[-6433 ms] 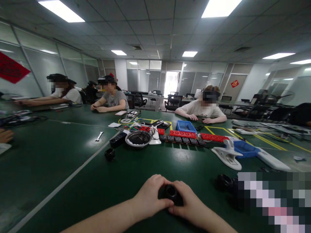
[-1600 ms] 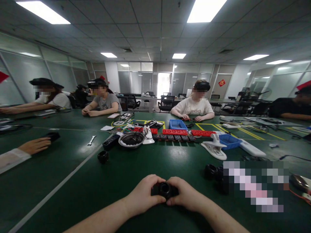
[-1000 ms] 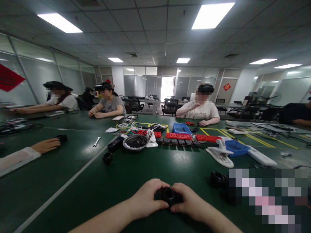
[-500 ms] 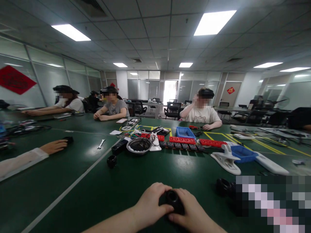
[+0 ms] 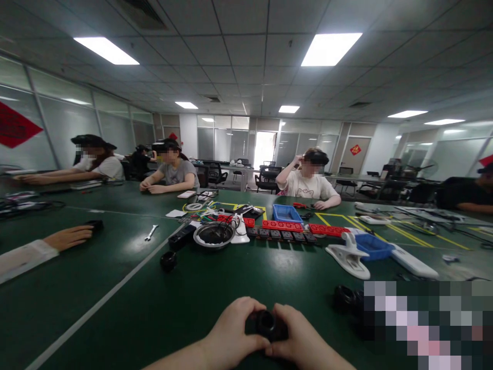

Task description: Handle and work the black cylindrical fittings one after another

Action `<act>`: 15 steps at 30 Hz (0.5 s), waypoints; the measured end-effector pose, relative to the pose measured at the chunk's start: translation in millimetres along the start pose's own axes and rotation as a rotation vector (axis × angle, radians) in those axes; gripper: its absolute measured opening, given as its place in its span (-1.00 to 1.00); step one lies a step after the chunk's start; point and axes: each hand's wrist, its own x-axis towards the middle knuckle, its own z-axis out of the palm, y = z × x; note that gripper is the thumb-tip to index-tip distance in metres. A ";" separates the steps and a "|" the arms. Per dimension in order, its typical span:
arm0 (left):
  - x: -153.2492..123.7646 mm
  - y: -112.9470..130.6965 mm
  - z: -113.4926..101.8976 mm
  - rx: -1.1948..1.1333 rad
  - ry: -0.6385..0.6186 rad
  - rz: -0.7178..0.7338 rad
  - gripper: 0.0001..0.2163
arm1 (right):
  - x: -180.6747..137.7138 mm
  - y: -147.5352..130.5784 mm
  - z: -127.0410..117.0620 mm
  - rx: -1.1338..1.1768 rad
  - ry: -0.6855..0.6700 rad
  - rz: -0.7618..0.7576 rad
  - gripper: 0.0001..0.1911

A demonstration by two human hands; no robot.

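Observation:
Low in the middle of the view, a black rounded part (image 5: 266, 322) with a round hole in its top sits between my two hands. My left hand (image 5: 235, 331) curls around its left side, thumb in front and fingers behind. From the right, my right hand (image 5: 298, 336) wraps it the same way. My palms and fingers hide much of its lower body, so I cannot tell whether it touches the green table (image 5: 215, 288). A similar black piece (image 5: 168, 261) stands apart on the left, and another black piece (image 5: 344, 298) lies to the right.
Ahead lie a metal bowl (image 5: 213, 241), red socket strips (image 5: 283, 226), a blue tray (image 5: 287, 213), another blue tray (image 5: 373, 247) and a white clamp (image 5: 348, 257). A wrench (image 5: 151, 233) is at left, near another person's hand (image 5: 73, 236). Several people sit around.
The view has shifted slightly, so most things appear a little further left. My hands still hold the black part, whose hole now faces slightly more toward me.

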 end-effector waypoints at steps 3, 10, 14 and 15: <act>-1.0 2.3 2.0 0.017 0.060 -0.023 -0.63 | -1.3 -8.2 4.1 -0.173 0.109 0.009 -0.67; -0.4 7.0 -11.1 0.021 -0.096 0.074 -0.60 | -4.0 1.0 -16.1 0.007 -0.075 -0.113 -0.41; 0.9 6.1 -15.4 0.004 -0.138 0.078 -0.58 | -3.0 5.8 -22.4 0.071 -0.148 -0.132 -0.53; 1.1 5.6 -15.3 0.001 -0.139 0.079 -0.58 | -2.4 6.3 -22.3 0.077 -0.150 -0.137 -0.54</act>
